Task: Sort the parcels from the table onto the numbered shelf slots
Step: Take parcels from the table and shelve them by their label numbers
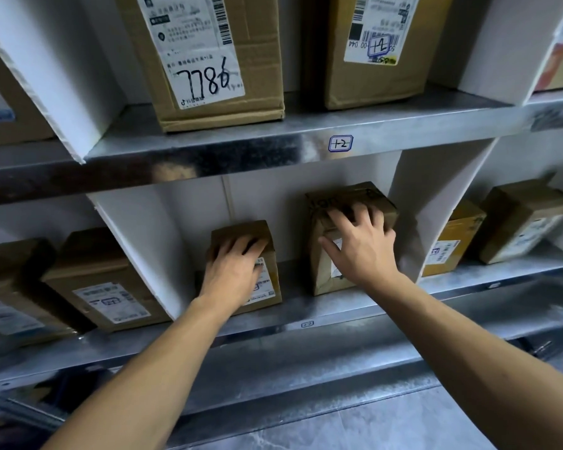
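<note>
The left hand (233, 274) lies over the small box (268, 284), its fingers (241, 251) curled close together over the top front edge and clamped on it. Just right of those fingers, apart from the box, stands the taller parcel (325, 280). The right hand (361, 254) grips it, fingers (364, 216) spread apart and bent over its top, thumb on the front face. Both stand upright on the metal shelf (306, 315) beneath the fingers, between white dividers (143, 254). Above the fingers, the upper shelf's edge carries a handwritten tag (340, 143), with bigger boxes (208, 60) higher up.
</note>
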Available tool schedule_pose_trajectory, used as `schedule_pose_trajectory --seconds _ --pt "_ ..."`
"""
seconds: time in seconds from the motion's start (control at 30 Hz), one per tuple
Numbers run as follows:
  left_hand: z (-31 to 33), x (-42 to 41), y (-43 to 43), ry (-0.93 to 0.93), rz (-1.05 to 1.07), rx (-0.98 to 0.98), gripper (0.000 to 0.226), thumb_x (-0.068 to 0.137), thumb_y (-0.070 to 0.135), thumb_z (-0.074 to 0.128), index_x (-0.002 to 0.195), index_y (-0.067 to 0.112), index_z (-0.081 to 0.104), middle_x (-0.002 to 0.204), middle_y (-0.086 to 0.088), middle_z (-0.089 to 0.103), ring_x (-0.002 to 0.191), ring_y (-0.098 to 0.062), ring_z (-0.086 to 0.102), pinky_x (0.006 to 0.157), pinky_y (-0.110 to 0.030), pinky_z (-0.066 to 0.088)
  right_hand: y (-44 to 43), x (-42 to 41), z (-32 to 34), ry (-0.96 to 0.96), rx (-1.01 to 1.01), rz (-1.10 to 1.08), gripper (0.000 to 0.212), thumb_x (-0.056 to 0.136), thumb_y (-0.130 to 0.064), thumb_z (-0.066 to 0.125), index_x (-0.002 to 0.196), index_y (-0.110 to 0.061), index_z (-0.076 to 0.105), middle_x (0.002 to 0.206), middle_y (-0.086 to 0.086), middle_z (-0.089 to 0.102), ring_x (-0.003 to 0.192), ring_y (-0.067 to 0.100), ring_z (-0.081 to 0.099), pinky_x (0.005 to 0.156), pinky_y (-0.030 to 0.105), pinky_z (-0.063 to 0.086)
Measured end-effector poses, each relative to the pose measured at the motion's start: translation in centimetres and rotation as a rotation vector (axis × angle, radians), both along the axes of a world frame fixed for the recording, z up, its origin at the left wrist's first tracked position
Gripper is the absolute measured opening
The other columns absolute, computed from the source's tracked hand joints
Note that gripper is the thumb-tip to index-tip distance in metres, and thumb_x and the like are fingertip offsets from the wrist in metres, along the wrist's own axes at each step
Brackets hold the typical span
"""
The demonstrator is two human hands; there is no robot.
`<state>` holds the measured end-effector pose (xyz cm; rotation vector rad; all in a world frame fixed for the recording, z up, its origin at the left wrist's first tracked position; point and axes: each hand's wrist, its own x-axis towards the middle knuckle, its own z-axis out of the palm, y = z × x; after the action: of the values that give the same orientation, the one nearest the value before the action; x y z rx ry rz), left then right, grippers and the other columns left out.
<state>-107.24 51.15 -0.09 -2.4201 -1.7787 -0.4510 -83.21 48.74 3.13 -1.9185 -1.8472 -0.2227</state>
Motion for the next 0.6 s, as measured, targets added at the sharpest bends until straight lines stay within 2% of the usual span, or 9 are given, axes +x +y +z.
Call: schedule_pose_trajectory --seconds 0.4,0.6 --pt "0.4 -1.7 0.7 0.034 -0.11 -0.053 0.052 0.092 0.03 0.058 0.14 0.037 0.039 0.143 0.007 0.04 0.133 -0.023 0.033 0.109 -0.047 0.033 0.2 1.0 0.2 -0.003 0.02 0.007 0.052 0.085 -0.047 0.069 0.133 -0.027 0.058 0.136 0.017 0.048 0.123 0.043 0.041 0.086 0.06 0.044" --pt "0.5 -0.7 0.2 0.02 -0.057 -0.039 0.051 0.092 0.032 0.057 0.14 0.038 0.04 0.142 0.005 0.042 0.132 -0.024 0.035 0.109 -0.05 0.034 -0.3 0.5 -0.4 -0.01 0.082 -0.007 0.05 0.081 -0.048 0.073 0.126 -0.03 0.063 0.131 0.013 0.053 0.118 0.04 0.046 0.086 0.06 0.043"
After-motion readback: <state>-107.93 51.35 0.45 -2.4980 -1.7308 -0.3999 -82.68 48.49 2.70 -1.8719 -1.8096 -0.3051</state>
